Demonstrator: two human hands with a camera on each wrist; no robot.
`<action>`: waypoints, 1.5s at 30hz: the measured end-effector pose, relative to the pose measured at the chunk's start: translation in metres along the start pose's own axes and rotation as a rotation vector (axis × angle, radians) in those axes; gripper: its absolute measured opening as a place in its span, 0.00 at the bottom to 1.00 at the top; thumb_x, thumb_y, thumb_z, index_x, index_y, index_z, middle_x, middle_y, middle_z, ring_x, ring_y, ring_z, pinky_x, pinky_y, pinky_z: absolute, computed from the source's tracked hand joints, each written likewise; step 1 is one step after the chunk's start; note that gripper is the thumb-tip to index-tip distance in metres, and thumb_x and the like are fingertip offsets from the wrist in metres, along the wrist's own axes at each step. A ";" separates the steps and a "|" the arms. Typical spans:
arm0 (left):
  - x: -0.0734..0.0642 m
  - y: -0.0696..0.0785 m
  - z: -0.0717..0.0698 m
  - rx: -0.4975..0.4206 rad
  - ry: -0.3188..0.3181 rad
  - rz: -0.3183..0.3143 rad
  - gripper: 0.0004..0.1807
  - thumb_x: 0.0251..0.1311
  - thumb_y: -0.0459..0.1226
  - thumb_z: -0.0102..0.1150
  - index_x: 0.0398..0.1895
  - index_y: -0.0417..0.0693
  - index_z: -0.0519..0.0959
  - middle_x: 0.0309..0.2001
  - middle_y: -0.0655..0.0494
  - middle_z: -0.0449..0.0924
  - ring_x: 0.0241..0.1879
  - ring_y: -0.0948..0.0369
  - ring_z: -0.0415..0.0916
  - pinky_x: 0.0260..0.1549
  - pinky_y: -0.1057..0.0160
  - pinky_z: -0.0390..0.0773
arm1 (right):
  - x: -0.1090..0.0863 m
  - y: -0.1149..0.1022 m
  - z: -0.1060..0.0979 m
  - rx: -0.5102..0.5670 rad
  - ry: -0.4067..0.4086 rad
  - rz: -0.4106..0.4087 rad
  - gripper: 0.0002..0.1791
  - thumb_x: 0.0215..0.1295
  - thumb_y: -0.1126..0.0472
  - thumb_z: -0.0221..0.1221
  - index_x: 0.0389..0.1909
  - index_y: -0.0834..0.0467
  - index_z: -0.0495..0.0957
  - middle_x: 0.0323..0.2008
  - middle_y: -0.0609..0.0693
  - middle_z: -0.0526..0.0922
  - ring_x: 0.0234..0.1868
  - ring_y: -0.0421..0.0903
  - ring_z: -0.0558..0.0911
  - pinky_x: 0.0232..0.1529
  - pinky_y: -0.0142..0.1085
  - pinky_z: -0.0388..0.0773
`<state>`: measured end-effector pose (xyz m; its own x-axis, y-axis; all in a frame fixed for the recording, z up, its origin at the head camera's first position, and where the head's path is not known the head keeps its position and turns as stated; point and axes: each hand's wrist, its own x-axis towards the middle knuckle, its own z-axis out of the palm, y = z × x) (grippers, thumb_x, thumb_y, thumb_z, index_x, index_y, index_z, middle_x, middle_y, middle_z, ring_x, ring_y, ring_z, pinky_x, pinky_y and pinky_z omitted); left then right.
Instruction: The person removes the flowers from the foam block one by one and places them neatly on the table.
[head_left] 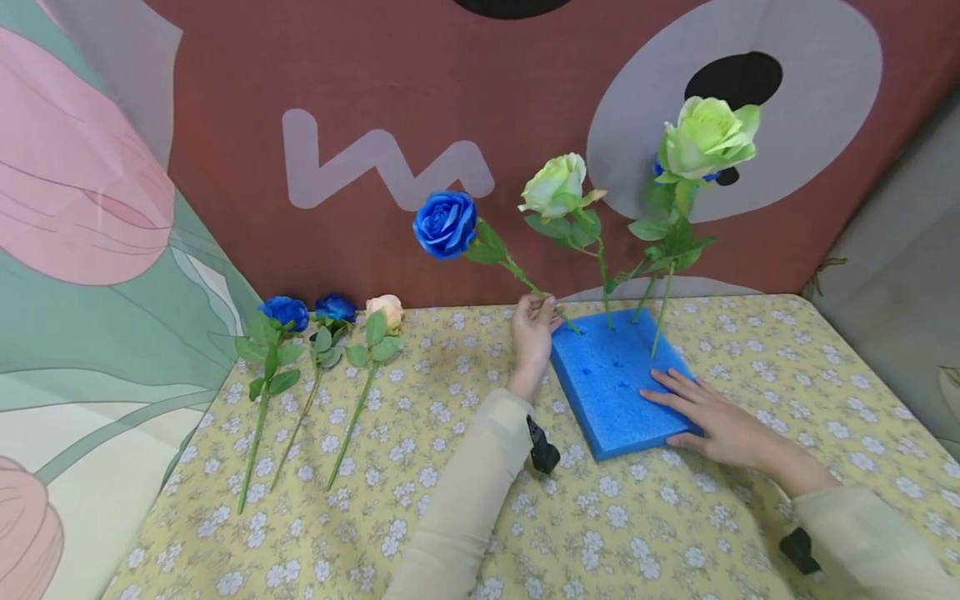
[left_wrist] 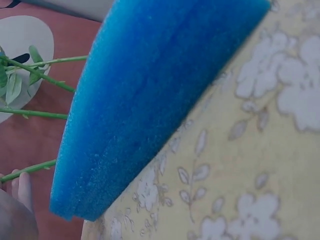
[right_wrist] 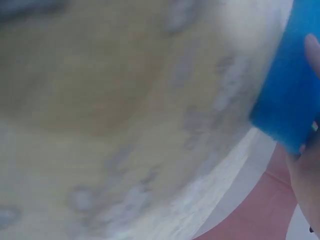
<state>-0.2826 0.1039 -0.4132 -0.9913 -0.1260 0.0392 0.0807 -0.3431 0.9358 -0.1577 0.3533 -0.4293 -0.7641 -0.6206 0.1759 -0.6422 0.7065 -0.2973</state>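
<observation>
My left hand [head_left: 532,337] pinches the lower stem of a blue rose [head_left: 446,225], which leans left with its stem end in the far left corner of a blue foam block [head_left: 622,408]. Fingers spread, my right hand [head_left: 716,421] rests on the block's right side. A pale green rose [head_left: 553,187] stands in the foam near the back edge. Farther right rises a larger green rose [head_left: 708,142], mostly hiding another blue bloom [head_left: 660,169]. In the left wrist view, the left hand [left_wrist: 17,212] is at a green stem beside the foam [left_wrist: 145,100].
Left on the flowered tablecloth [head_left: 450,400] lie a blue rose [head_left: 285,313], a second blue rose [head_left: 335,308] and a peach rose [head_left: 386,312], stems toward the front. Several small holes mark the foam's top. A printed cloth backdrop [head_left: 360,75] hangs behind the table.
</observation>
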 end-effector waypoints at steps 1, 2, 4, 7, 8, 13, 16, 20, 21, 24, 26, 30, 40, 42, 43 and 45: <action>0.000 0.000 0.000 -0.004 0.002 -0.007 0.08 0.67 0.33 0.52 0.41 0.34 0.73 0.38 0.50 0.78 0.43 0.48 0.81 0.48 0.55 0.84 | 0.000 -0.001 -0.001 0.003 0.000 0.002 0.37 0.60 0.56 0.63 0.70 0.45 0.61 0.75 0.53 0.53 0.76 0.34 0.36 0.74 0.26 0.22; 0.000 0.000 -0.001 -0.007 0.001 -0.013 0.08 0.67 0.33 0.52 0.41 0.34 0.72 0.38 0.50 0.78 0.44 0.46 0.81 0.48 0.55 0.84 | 0.000 -0.002 -0.001 0.011 -0.003 0.009 0.37 0.60 0.56 0.63 0.70 0.46 0.62 0.75 0.54 0.53 0.77 0.37 0.37 0.75 0.27 0.23; 0.000 -0.001 -0.002 -0.007 -0.005 -0.020 0.08 0.67 0.33 0.52 0.40 0.34 0.72 0.38 0.50 0.78 0.46 0.42 0.79 0.48 0.55 0.84 | 0.001 -0.005 -0.004 0.035 -0.018 0.040 0.37 0.59 0.55 0.64 0.69 0.47 0.62 0.74 0.57 0.55 0.78 0.46 0.41 0.76 0.29 0.26; 0.000 -0.001 -0.002 -0.006 -0.021 -0.026 0.07 0.67 0.33 0.52 0.40 0.34 0.71 0.38 0.47 0.78 0.48 0.38 0.77 0.48 0.55 0.84 | 0.004 -0.012 -0.008 0.069 -0.052 0.122 0.37 0.57 0.50 0.66 0.68 0.48 0.64 0.73 0.61 0.56 0.75 0.62 0.49 0.78 0.51 0.37; 0.000 -0.002 -0.002 -0.002 -0.027 -0.021 0.08 0.67 0.33 0.52 0.40 0.33 0.71 0.39 0.44 0.78 0.48 0.38 0.76 0.48 0.55 0.84 | 0.006 -0.015 -0.009 0.068 -0.057 0.148 0.38 0.56 0.48 0.67 0.67 0.49 0.64 0.72 0.62 0.57 0.73 0.66 0.52 0.76 0.58 0.43; 0.001 -0.002 -0.001 -0.015 -0.046 -0.004 0.07 0.67 0.32 0.51 0.40 0.32 0.70 0.42 0.37 0.76 0.50 0.34 0.75 0.48 0.55 0.84 | 0.016 -0.024 -0.010 0.001 -0.047 0.176 0.37 0.55 0.42 0.66 0.64 0.52 0.67 0.67 0.66 0.61 0.65 0.71 0.62 0.56 0.68 0.66; 0.002 -0.002 -0.001 -0.023 -0.049 -0.008 0.07 0.68 0.31 0.51 0.41 0.32 0.70 0.42 0.38 0.77 0.51 0.35 0.75 0.48 0.55 0.84 | 0.019 -0.025 -0.008 -0.021 -0.059 0.145 0.37 0.58 0.43 0.64 0.67 0.51 0.66 0.67 0.68 0.60 0.64 0.73 0.62 0.53 0.68 0.69; 0.001 -0.002 -0.002 -0.016 -0.062 -0.021 0.08 0.69 0.31 0.48 0.43 0.31 0.71 0.43 0.40 0.76 0.51 0.38 0.77 0.49 0.56 0.84 | 0.019 -0.024 -0.005 0.009 -0.101 0.165 0.38 0.61 0.43 0.61 0.71 0.44 0.61 0.70 0.68 0.55 0.68 0.73 0.57 0.59 0.70 0.62; 0.001 -0.001 -0.003 -0.017 -0.068 -0.021 0.09 0.69 0.31 0.48 0.44 0.31 0.71 0.43 0.39 0.76 0.51 0.37 0.76 0.49 0.56 0.83 | 0.019 -0.024 -0.005 0.021 -0.107 0.174 0.38 0.62 0.43 0.60 0.72 0.42 0.59 0.71 0.68 0.54 0.69 0.72 0.55 0.61 0.70 0.59; 0.001 0.000 -0.004 -0.017 -0.086 -0.021 0.11 0.69 0.32 0.47 0.46 0.29 0.70 0.43 0.41 0.76 0.53 0.36 0.74 0.50 0.57 0.83 | 0.018 -0.023 -0.003 0.037 -0.113 0.185 0.38 0.62 0.43 0.59 0.72 0.41 0.57 0.73 0.67 0.52 0.71 0.70 0.52 0.68 0.67 0.51; 0.002 0.000 -0.006 -0.016 -0.097 -0.023 0.12 0.70 0.32 0.47 0.48 0.28 0.70 0.43 0.43 0.76 0.55 0.35 0.73 0.51 0.58 0.83 | 0.018 -0.022 -0.001 0.038 -0.113 0.183 0.38 0.63 0.42 0.58 0.73 0.42 0.56 0.73 0.66 0.51 0.73 0.69 0.50 0.72 0.62 0.46; 0.003 0.002 -0.008 -0.014 -0.106 -0.035 0.13 0.70 0.33 0.46 0.49 0.28 0.70 0.45 0.41 0.77 0.55 0.37 0.74 0.52 0.58 0.82 | 0.018 -0.022 0.000 0.031 -0.114 0.179 0.38 0.64 0.42 0.57 0.73 0.42 0.55 0.74 0.66 0.49 0.73 0.68 0.49 0.75 0.58 0.41; 0.006 0.000 -0.012 -0.025 -0.034 -0.007 0.11 0.68 0.32 0.50 0.46 0.30 0.72 0.50 0.29 0.74 0.44 0.42 0.80 0.46 0.57 0.85 | 0.021 -0.024 0.001 0.043 -0.121 0.173 0.38 0.64 0.42 0.57 0.73 0.40 0.54 0.74 0.66 0.49 0.74 0.67 0.49 0.75 0.58 0.41; 0.006 0.001 -0.011 -0.025 -0.022 0.000 0.10 0.67 0.32 0.51 0.44 0.31 0.72 0.47 0.33 0.76 0.44 0.41 0.80 0.45 0.57 0.85 | 0.021 -0.024 0.002 0.038 -0.114 0.165 0.38 0.64 0.43 0.57 0.73 0.40 0.54 0.74 0.66 0.50 0.74 0.67 0.49 0.77 0.55 0.37; 0.006 0.001 -0.011 -0.025 -0.019 0.002 0.09 0.67 0.32 0.52 0.43 0.32 0.72 0.46 0.35 0.77 0.44 0.41 0.80 0.45 0.56 0.85 | 0.021 -0.024 0.002 0.036 -0.112 0.161 0.38 0.65 0.43 0.57 0.73 0.40 0.54 0.74 0.66 0.50 0.74 0.66 0.49 0.78 0.52 0.35; 0.007 0.001 -0.011 -0.034 -0.016 0.000 0.08 0.67 0.32 0.52 0.42 0.33 0.72 0.45 0.36 0.77 0.48 0.37 0.77 0.46 0.55 0.85 | 0.021 -0.024 0.003 0.033 -0.108 0.157 0.38 0.65 0.43 0.57 0.73 0.40 0.54 0.74 0.65 0.50 0.74 0.66 0.49 0.79 0.48 0.32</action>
<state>-0.2880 0.0922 -0.4157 -0.9928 -0.1114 0.0450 0.0839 -0.3742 0.9236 -0.1587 0.3221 -0.4217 -0.8427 -0.5378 0.0237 -0.5120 0.7872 -0.3438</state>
